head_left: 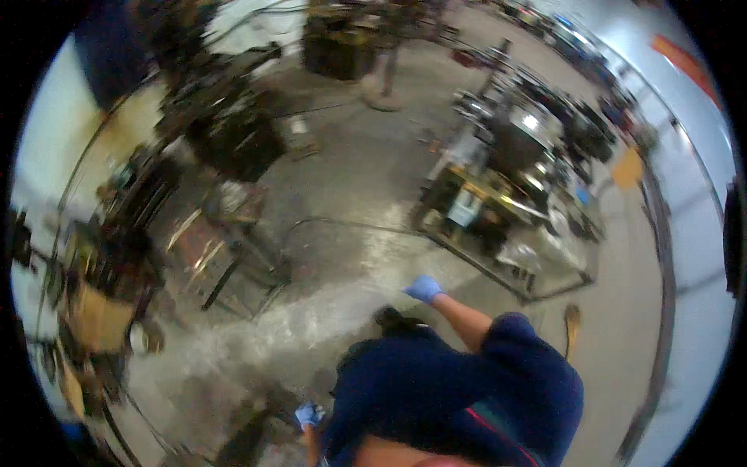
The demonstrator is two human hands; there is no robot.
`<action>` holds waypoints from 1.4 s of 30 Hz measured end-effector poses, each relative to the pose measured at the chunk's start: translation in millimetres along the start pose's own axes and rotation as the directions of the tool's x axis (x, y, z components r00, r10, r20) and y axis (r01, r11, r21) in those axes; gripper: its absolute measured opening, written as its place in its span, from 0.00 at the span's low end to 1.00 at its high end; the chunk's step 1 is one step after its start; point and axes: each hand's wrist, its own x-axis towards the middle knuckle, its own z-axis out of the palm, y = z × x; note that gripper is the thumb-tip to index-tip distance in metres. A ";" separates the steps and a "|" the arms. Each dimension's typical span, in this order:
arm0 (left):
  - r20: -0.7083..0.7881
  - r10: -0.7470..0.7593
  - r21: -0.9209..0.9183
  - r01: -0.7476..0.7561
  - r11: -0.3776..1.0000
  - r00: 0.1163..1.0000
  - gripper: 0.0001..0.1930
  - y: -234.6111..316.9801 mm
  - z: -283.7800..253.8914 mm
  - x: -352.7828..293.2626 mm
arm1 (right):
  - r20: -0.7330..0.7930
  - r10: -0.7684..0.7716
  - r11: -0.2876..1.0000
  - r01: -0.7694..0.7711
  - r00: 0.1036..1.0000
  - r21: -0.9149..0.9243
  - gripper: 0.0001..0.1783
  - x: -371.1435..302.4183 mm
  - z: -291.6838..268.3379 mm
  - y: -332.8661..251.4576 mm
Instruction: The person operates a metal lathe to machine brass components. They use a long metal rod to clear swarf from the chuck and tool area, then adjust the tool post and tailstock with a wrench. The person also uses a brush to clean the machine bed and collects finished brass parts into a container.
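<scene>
My left hand [309, 415], in a blue glove, hangs low at my left side over the stained floor. Its fingers look curled, with small pale and dark patches at them; what they hold, if anything, I cannot make out. On the other side my right hand [424, 289], also gloved in blue, reaches forward from a bare forearm. A finger or thumb sticks out to the left, and nothing shows in this hand. It is above the concrete floor [342, 300], apart from the metal-framed workbench [498, 280] to its right. Motion blurs the whole view.
Metal parts and a plastic bag [517, 255] crowd the bench. A low stand [198, 245] is ahead on the left, with dark machines [233, 132] behind it. A hose [350, 222] crosses the floor. A wooden-handled brush-like tool [573, 331] lies at right, near the wall.
</scene>
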 end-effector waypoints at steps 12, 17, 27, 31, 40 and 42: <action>0.179 -0.302 -0.971 0.218 0.101 0.936 0.06 33.1 -110.2 119.3 | 0.037 0.465 0.864 -0.462 0.884 0.201 0.35 -52.5 54.0 159.4; 0.107 -0.267 -0.991 0.124 0.047 0.958 0.05 73.3 -137.7 132.1 | 0.106 0.446 0.876 -0.458 0.889 0.150 0.35 -18.6 63.9 187.5; 0.255 -0.396 -0.962 0.273 -0.012 0.882 0.04 124.1 -77.4 112.5 | 0.115 0.073 0.987 -0.089 0.991 0.132 0.31 61.5 -31.0 152.9; 0.267 -0.370 -0.912 0.357 0.202 0.890 0.04 133.9 -69.6 106.3 | 0.154 -0.009 0.993 -0.009 0.988 0.114 0.29 105.0 -46.3 162.8; 0.304 -0.337 -0.835 0.419 0.355 0.891 0.10 143.9 -193.9 193.9 | 0.100 0.190 0.951 -0.208 0.977 0.227 0.29 153.9 -12.5 186.4; 0.254 -0.323 -0.789 0.389 0.477 0.912 0.10 132.4 -233.0 243.7 | 0.244 0.300 0.893 -0.362 0.922 0.267 0.28 152.2 -5.0 181.6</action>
